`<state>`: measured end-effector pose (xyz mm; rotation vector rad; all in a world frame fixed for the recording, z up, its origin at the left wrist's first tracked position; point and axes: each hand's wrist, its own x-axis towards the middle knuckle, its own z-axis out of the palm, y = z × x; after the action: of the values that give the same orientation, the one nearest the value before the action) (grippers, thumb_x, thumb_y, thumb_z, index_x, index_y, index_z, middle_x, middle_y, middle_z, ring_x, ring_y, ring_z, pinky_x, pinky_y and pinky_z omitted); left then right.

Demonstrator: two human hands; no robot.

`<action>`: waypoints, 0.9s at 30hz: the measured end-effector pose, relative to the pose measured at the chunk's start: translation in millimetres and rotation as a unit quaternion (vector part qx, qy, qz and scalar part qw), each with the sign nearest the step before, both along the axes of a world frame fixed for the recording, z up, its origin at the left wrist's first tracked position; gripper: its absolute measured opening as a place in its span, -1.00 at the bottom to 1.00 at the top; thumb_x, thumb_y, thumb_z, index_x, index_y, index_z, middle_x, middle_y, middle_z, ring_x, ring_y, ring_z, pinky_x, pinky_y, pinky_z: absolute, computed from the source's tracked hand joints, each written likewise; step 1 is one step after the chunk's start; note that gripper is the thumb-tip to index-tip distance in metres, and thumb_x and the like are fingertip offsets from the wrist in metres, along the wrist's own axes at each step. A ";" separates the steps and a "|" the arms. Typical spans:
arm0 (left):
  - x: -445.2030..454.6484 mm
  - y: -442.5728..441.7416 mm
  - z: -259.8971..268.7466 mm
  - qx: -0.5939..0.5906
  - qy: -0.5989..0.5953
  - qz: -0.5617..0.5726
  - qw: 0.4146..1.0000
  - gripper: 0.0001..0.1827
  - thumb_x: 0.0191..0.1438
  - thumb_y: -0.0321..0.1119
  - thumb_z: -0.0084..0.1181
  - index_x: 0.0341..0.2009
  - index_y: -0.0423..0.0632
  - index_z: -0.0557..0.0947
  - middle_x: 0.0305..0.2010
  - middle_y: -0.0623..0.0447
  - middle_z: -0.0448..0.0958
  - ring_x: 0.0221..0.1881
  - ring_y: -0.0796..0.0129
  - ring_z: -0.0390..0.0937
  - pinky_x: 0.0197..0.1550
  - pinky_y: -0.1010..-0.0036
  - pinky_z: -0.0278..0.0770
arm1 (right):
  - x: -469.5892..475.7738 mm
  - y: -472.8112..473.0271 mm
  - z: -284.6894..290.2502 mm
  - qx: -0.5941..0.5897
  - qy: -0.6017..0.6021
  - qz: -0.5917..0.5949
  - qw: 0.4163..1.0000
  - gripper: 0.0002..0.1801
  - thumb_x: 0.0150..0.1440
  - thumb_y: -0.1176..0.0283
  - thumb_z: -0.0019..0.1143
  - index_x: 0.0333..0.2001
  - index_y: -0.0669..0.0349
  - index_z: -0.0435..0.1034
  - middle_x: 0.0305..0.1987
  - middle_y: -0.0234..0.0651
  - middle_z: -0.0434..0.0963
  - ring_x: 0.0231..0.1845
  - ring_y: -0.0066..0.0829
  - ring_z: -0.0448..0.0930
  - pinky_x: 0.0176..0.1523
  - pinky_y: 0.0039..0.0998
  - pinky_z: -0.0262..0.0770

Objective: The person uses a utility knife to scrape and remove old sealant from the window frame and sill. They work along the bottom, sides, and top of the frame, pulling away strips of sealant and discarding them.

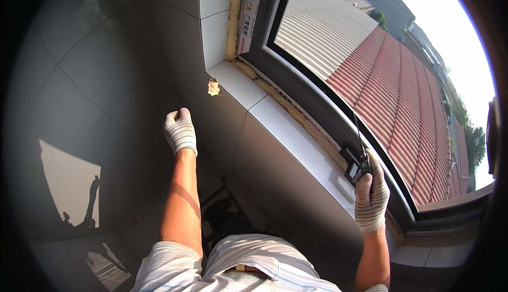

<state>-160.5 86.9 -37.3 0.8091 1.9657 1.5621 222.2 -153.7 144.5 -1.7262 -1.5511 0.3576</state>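
Observation:
My left hand [181, 131], in a striped knit glove, is closed into a fist above the dim room, and nothing shows in it. Just beyond it, a yellowish scrap [213, 87] appears against the edge of the tiled sill; whether it touches the tile I cannot tell. My right hand [371, 198], gloved alike, grips a black-handled tool with a thin blade [364, 161] beside the dark window frame [317, 105]. The blade points up along the frame. A black fitting [351, 170] sits just left of those fingers. Yellowish foam [313, 129] fills the joint between frame and sill.
The white tiled sill [293, 133] runs diagonally beside me, above a tiled wall [254, 145]. More foam [234, 18] lines the upright joint next to printed film [251, 14]. Outside the window are corrugated red roofs [397, 105]. Large grey tiles [95, 66] cover the left side.

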 end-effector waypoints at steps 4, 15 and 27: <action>-18.0 -23.6 -35.5 0.049 0.038 -0.044 0.997 -0.76 0.32 -0.25 0.34 -0.08 -0.16 0.73 -0.05 -0.02 0.69 -0.08 0.24 0.65 0.10 0.29 0.65 | -15.8 68.4 10.0 0.074 -0.216 0.114 0.967 -0.43 0.51 0.34 0.10 0.54 0.18 0.33 -0.01 -0.07 0.64 -0.10 -0.17 0.66 0.07 -0.23 0.62; 88.7 5.6 32.5 0.351 0.140 -0.231 0.897 -0.90 0.32 -0.51 0.31 -0.09 -0.18 0.71 -0.08 -0.07 0.71 -0.06 0.15 0.69 0.12 0.29 0.66 | -67.8 195.7 2.2 0.045 -0.466 0.165 0.868 -0.32 0.41 0.28 0.22 0.58 -0.25 0.29 -0.18 -0.23 0.54 -0.27 -0.22 0.64 -0.21 -0.16 0.65; 147.4 59.3 62.1 0.220 0.241 -0.307 0.894 -0.19 0.38 -0.05 0.14 0.47 -0.45 0.30 0.17 -0.37 0.59 0.10 -0.19 0.60 0.21 0.00 0.58 | -100.9 259.9 8.7 0.037 -0.676 0.156 0.719 -0.25 0.30 0.44 0.28 0.55 -0.12 0.31 -0.12 -0.14 0.53 -0.22 -0.26 0.68 -0.24 -0.27 0.68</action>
<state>-13.1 146.2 24.8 1.9442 1.3940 1.4965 121.3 106.1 153.2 -1.6250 -2.7824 -1.0960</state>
